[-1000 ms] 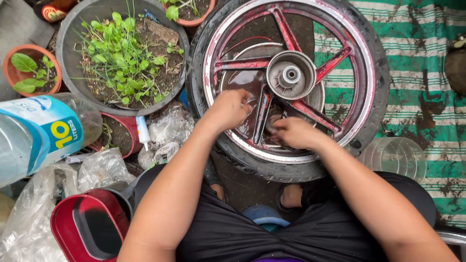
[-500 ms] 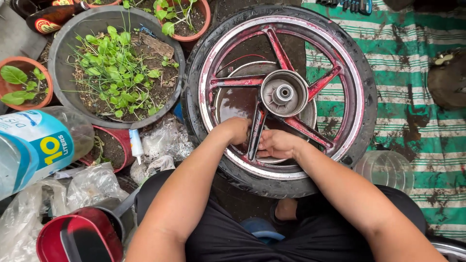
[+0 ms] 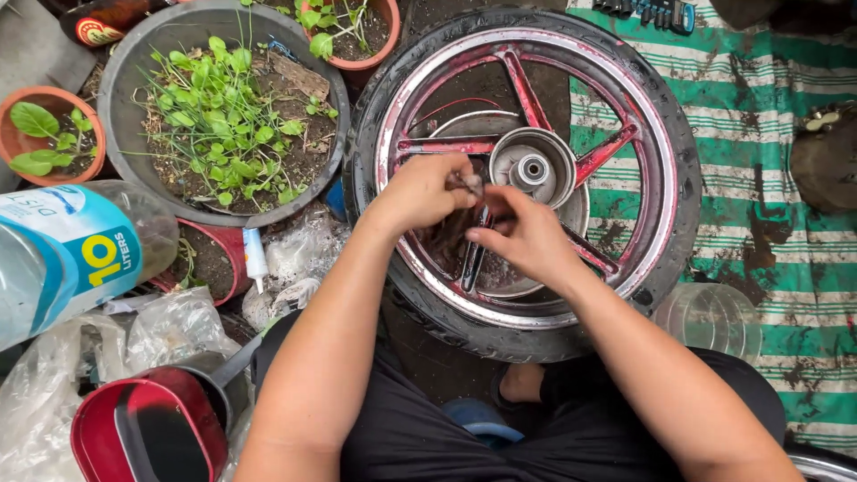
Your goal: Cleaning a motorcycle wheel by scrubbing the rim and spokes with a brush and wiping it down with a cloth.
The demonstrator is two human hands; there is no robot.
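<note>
The left hand (image 3: 427,189) pinched a small grey object (image 3: 470,184); the right hand (image 3: 522,236) lay loosely curled beside it. Both worked over the red-spoked wheel (image 3: 527,170) lying flat. The wet spokes risked a slip. Planters (image 3: 219,107) and a large water bottle (image 3: 71,254) crowded the left side.

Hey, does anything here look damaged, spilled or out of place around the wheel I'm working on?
The striped mat right of the wheel is smeared with dark grime. The wheel's red spokes and rim look worn and dirty. A large water bottle lies on its side at the left. Both hands, left hand and right hand, work near the hub.
</note>
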